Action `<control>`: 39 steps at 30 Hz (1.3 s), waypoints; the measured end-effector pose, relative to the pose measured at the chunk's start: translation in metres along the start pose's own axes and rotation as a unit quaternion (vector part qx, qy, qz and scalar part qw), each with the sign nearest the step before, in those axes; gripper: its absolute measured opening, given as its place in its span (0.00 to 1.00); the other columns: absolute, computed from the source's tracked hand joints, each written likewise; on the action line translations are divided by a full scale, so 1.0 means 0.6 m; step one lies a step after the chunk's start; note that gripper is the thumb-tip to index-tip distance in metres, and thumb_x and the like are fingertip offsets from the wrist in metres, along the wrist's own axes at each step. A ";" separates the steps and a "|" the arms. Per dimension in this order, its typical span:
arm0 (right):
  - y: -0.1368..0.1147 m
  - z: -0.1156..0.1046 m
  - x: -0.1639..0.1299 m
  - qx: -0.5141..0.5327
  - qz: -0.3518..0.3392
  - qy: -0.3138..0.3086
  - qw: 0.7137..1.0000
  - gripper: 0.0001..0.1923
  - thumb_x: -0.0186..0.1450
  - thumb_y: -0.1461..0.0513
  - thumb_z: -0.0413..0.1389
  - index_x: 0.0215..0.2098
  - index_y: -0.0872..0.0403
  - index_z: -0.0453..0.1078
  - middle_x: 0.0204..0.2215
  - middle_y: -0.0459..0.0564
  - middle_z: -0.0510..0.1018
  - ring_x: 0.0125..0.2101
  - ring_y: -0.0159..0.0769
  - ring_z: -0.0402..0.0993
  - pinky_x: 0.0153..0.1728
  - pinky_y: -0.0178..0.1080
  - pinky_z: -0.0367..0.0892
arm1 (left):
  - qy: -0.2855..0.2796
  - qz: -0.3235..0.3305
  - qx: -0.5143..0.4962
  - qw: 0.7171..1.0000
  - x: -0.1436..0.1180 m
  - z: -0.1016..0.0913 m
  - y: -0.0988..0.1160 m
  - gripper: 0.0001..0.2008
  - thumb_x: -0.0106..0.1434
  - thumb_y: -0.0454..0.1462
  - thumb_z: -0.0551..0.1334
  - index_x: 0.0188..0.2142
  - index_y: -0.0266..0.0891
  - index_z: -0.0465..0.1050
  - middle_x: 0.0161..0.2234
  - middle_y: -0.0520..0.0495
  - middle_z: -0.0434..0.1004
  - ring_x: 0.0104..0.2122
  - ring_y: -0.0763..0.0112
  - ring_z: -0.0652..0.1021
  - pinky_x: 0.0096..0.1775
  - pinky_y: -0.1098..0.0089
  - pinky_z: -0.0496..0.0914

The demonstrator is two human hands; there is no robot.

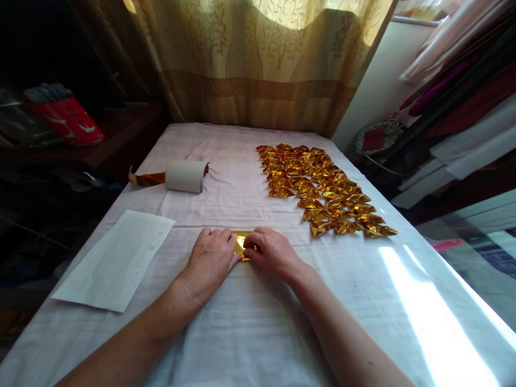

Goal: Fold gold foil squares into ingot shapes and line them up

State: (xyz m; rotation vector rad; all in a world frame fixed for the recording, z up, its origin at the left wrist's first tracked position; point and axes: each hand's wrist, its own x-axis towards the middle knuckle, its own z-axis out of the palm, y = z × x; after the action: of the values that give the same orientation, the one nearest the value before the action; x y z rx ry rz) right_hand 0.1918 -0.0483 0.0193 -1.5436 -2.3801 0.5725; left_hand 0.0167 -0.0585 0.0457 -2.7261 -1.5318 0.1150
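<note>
A small strip of shiny gold foil paper [241, 246] lies flat on the cloth-covered table in front of me. My left hand [213, 248] covers and grips its left end, thumb along the near edge and fingertips towards the far edge. At the right end my right hand [271, 249] has its fingers bent, thumb and index finger pinched on the foil. Both ends of the strip are hidden under my hands. To the right, several folded gold foil pieces [334, 201] with pointed ends sit close together in rows.
A grey-white cardboard tube [184, 176] lies at the back left, with an orange-gold foil strip [149, 179] beside it. A white paper sheet [115, 260] is on the left. Beyond the table stand a curtain [258, 64], a red container [72, 121] and hanging clothes [463, 102].
</note>
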 end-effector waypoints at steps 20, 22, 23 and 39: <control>0.031 -0.029 -0.042 -0.021 0.021 -0.026 0.999 0.08 0.61 0.61 0.65 0.39 0.51 0.76 0.37 0.48 0.76 0.36 0.35 0.71 0.37 0.35 0.60 | 0.015 0.004 0.007 1.000 0.002 0.004 -0.002 0.16 0.63 0.44 0.67 0.44 0.34 0.75 0.40 0.41 0.78 0.41 0.55 0.77 0.47 0.56 0.62; 0.035 -0.029 -0.045 -0.017 0.021 -0.021 0.999 0.08 0.61 0.61 0.65 0.39 0.51 0.76 0.38 0.48 0.76 0.37 0.36 0.72 0.38 0.35 0.61 | 0.019 0.001 0.007 1.000 0.001 0.003 -0.001 0.15 0.62 0.44 0.67 0.44 0.35 0.76 0.40 0.41 0.79 0.41 0.55 0.77 0.48 0.56 0.61; 0.036 -0.028 -0.045 -0.016 0.022 -0.020 0.999 0.08 0.61 0.61 0.65 0.39 0.51 0.76 0.37 0.48 0.76 0.36 0.36 0.72 0.39 0.35 0.61 | 0.019 -0.001 0.009 1.000 0.001 0.002 0.000 0.15 0.62 0.44 0.67 0.43 0.35 0.76 0.40 0.42 0.79 0.40 0.55 0.77 0.48 0.56 0.61; 0.039 -0.021 -0.051 -0.025 0.016 0.007 1.000 0.09 0.62 0.59 0.65 0.40 0.51 0.76 0.38 0.49 0.76 0.37 0.36 0.72 0.38 0.35 0.61 | 0.026 -0.095 0.031 0.995 0.004 0.007 0.059 0.22 0.63 0.51 0.64 0.42 0.31 0.75 0.39 0.36 0.75 0.39 0.52 0.75 0.42 0.57 0.63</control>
State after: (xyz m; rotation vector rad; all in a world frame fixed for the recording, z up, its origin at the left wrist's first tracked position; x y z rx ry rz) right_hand 0.2286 -0.0650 0.0201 -1.6034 -2.3819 0.5109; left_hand 0.0477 -0.0746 0.0394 -2.5006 -1.7332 0.0868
